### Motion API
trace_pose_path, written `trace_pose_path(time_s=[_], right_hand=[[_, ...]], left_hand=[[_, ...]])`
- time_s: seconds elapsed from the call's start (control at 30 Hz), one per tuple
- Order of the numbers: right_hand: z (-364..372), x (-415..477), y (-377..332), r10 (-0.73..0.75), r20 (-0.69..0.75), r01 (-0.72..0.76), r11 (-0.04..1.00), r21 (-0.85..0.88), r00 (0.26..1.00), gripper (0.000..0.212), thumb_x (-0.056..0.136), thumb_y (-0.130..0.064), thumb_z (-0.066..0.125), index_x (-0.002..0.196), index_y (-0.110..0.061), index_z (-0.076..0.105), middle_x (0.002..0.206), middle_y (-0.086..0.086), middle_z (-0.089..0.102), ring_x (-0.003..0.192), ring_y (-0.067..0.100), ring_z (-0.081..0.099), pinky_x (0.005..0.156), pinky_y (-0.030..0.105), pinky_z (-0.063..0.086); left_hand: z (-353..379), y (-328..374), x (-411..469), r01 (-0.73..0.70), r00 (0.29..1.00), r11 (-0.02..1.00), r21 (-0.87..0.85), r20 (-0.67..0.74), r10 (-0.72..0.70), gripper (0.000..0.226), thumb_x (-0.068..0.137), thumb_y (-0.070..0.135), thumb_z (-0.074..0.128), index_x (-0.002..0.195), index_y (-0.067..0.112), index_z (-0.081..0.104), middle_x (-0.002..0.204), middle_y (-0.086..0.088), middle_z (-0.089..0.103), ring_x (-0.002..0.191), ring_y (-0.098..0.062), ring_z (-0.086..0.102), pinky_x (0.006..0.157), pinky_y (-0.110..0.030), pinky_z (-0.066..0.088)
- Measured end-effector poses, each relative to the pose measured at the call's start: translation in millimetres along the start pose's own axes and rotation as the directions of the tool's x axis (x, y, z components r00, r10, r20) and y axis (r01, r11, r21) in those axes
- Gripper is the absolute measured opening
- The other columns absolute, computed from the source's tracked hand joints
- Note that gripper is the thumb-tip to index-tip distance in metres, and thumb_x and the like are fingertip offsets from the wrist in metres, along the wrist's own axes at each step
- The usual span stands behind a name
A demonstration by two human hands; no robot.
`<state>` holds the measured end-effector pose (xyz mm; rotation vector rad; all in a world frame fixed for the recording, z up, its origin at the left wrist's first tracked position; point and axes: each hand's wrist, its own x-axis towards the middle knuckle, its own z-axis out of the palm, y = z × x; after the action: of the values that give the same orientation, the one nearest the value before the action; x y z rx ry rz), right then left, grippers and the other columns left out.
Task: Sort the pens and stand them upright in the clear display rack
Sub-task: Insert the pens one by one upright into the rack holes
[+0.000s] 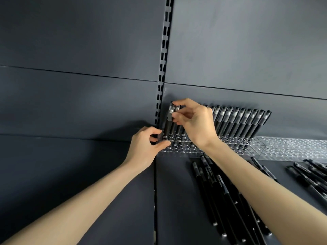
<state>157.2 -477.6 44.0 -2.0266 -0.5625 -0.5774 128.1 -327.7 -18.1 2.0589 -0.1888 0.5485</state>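
Currently right hand (194, 121) fingers pinch the cap of a pen (167, 125) standing at the left end of the clear rack (180, 150). Left hand (143, 147) fingers grip the rack's left corner. Loose pens (217, 188) lie on the shelf (173, 191).

Black pens (237, 121) with silver-grey bands — clear rack (178, 150) dotted with round holes — dark slate-grey shelf (106, 191).
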Motion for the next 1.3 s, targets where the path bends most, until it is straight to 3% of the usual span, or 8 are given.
trace_pose_path(time_s=[0.43, 0.6, 0.73, 0.8, 0.9, 1.03, 1.2, 1.3], right_hand=[[-9, -16, -10, 0.037, -0.058, -0.04, 0.998, -0.05, 0.998, 0.025, 0.089, -0.01, 0.064, 0.113, -0.019, 0.065, 0.082, -0.002, 0.069, 0.079, 0.017, 0.067, 0.078, 0.035, 0.056], [-36, -39, -6, 0.04, -0.054, -0.045, 0.994, -0.104, 0.998, 0.006, 0.089, -0.018, 0.065, 0.095, -0.02, 0.066, 0.075, -0.016, 0.062, 0.07, -0.006, 0.059, 0.066, 0.008, 0.046], [-68, -66, 6, 0.07, 0.015, -0.067, 0.985, -0.16, 0.997, 0.005, 0.09, -0.019, 0.063, 0.091, -0.018, 0.068, 0.082, -0.011, 0.065, 0.073, -0.007, 0.057, 0.066, 0.003, 0.042], [-84, -82, 14, 0.083, 0.097, -0.061, 0.974, -0.218, 0.992, 0.009, 0.09, -0.021, 0.062, 0.093, -0.016, 0.069, 0.091, -0.005, 0.065, 0.08, -0.001, 0.058, 0.072, 0.006, 0.042], [-108, -103, 28, 0.095, 0.235, -0.03, 0.964, -0.265, 0.967, 0.013, 0.09, -0.022, 0.062, 0.097, -0.014, 0.07, 0.1, -0.001, 0.062, 0.089, 0.012, 0.058, 0.086, 0.024, 0.047], [-131, -126, 43, 0.093, 0.373, 0.036, 0.945, -0.324, 0.923, 0.027, 0.092, -0.032, 0.06, 0.115, -0.018, 0.064, 0.12, -0.002, 0.056, 0.114, 0.019, 0.05, 0.092, 0.017, 0.03], [-136, -141, 50, 0.115, 0.452, 0.027, 0.955, -0.296, 0.884, 0.045, 0.096, -0.041, 0.049, 0.136, -0.021, 0.049, 0.148, 0.002, 0.039, 0.139, 0.024, 0.028, 0.115, 0.033, 0.017], [-133, -143, 55, 0.14, 0.462, 0.011, 0.951, -0.31, 0.876, 0.049, 0.097, -0.044, 0.044, 0.141, -0.023, 0.041, 0.153, 0.003, 0.032, 0.141, 0.028, 0.022, 0.116, 0.042, 0.018]], left_hand=[[-4, 15, -11, 0.081, 0.996, 0.988, 0.131, 0.031, -0.086, 0.041, 0.08, 0.033, 0.072, 0.113, 0.014, 0.055, 0.109, 0.001, 0.056, 0.089, -0.011, 0.057, 0.073, -0.022, 0.041], [-4, 36, -36, 0.067, 0.997, 0.968, 0.242, 0.006, -0.071, 0.024, 0.085, 0.032, 0.065, 0.099, 0.019, 0.051, 0.102, 0.002, 0.052, 0.086, -0.014, 0.055, 0.074, -0.027, 0.042], [10, 62, -62, 0.057, 0.992, 0.968, 0.246, 0.098, -0.083, 0.012, 0.085, 0.034, 0.062, 0.087, 0.025, 0.055, 0.093, 0.007, 0.058, 0.082, -0.009, 0.056, 0.074, -0.028, 0.047], [24, 74, -78, 0.073, 0.985, 0.961, 0.266, 0.134, -0.112, 0.015, 0.085, 0.04, 0.061, 0.088, 0.027, 0.056, 0.092, 0.01, 0.059, 0.082, -0.008, 0.057, 0.074, -0.029, 0.048], [46, 93, -100, 0.107, 0.978, 0.94, 0.324, 0.135, -0.158, 0.028, 0.085, 0.052, 0.055, 0.098, 0.028, 0.054, 0.1, 0.011, 0.057, 0.085, -0.007, 0.056, 0.072, -0.026, 0.044], [74, 112, -128, 0.111, 0.983, 0.866, 0.488, 0.073, -0.167, 0.055, 0.084, 0.065, 0.044, 0.121, 0.024, 0.044, 0.12, 0.005, 0.051, 0.109, -0.015, 0.049, 0.08, -0.025, 0.038], [92, 127, -139, 0.186, 0.973, 0.818, 0.544, 0.015, -0.231, 0.063, 0.086, 0.06, 0.05, 0.129, 0.016, 0.036, 0.131, -0.004, 0.046, 0.121, -0.021, 0.04, 0.089, -0.027, 0.037], [97, 132, -138, 0.254, 0.958, 0.835, 0.488, -0.011, -0.285, 0.062, 0.087, 0.053, 0.055, 0.133, 0.015, 0.037, 0.133, -0.005, 0.046, 0.122, -0.022, 0.041, 0.089, -0.027, 0.036]])
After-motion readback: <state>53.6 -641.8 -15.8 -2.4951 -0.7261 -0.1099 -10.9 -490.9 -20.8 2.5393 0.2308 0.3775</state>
